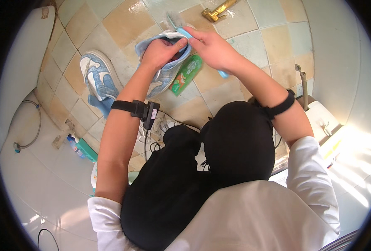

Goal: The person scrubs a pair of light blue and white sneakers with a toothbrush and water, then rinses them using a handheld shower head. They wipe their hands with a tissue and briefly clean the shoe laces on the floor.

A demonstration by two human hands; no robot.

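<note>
My left hand reaches into the opening of a light blue and white sneaker, its fingers inside and its thumb at the collar. In my right hand is a scrub brush with a light blue handle; its bristle head points up and left, close to the sneaker's far end. The handle's lower tip shows under my right wrist. Beside the sneaker, to its right, a green package lies on the tiles. The matching sneaker rests on the floor to the left.
A brass spray nozzle lies on the wet tiled floor at the far side. On the left are a green bottle and a thin hose by the white wall. A pipe stands at the right.
</note>
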